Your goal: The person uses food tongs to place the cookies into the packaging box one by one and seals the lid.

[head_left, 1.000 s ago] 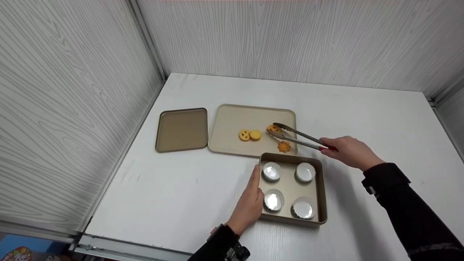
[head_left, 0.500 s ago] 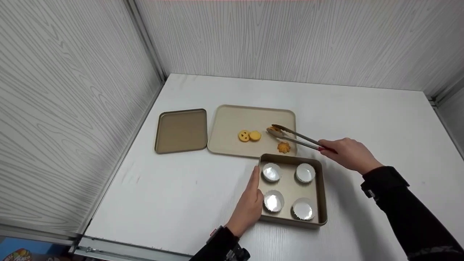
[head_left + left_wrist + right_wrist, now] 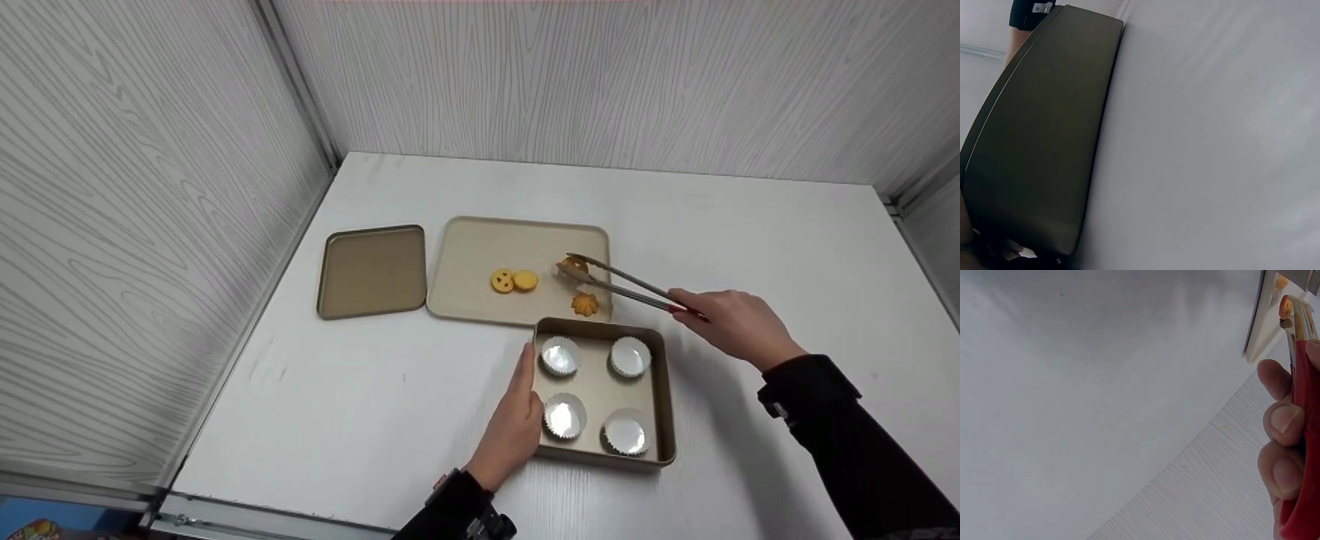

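My right hand [image 3: 731, 321] grips red-handled metal tongs [image 3: 622, 285], whose tips pinch an orange cookie [image 3: 574, 264] just above the beige tray [image 3: 480, 240]. Fingers [image 3: 1283, 422] curl round the red handle in the right wrist view. Two yellow cookies [image 3: 514, 281] and a flower-shaped cookie [image 3: 585, 304] lie on that tray. My left hand [image 3: 517, 420] rests with straight fingers against the left wall of a square gold pan [image 3: 664, 397], which holds several white paper cups [image 3: 561, 356]. In the left wrist view the pan's dark wall [image 3: 1039, 163] fills the left side.
A smaller brown tray [image 3: 373, 270] lies left of the beige one on the white table [image 3: 337, 397]. Grey wood-grain walls [image 3: 150, 187] close in the left and back sides. The table's metal front edge [image 3: 262, 517] runs near me.
The tongs' tips have closed on the orange cookie and lifted it slightly. My right hand has drifted a little right and down. The left hand has stayed against the pan.
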The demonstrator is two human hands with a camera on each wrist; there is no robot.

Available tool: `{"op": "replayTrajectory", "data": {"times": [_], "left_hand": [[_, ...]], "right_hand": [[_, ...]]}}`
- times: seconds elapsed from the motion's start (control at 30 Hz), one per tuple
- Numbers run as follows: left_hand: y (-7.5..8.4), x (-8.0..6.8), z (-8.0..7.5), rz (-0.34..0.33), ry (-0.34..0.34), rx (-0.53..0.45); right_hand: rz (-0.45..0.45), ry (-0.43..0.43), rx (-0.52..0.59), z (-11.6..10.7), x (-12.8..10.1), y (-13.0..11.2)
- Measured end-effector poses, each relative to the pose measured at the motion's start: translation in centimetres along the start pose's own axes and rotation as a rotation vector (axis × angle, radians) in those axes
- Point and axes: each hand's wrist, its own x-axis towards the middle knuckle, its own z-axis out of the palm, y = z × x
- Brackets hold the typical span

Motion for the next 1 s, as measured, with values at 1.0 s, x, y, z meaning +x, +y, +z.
{"op": "replayTrajectory", "data": {"times": [1.0], "left_hand": [[0.0,0.0,0.0,-0.002,-0.004,-0.004]], "right_hand": [[-0.200,0.215,-0.070,-6.5,-5.0,-0.7]]}}
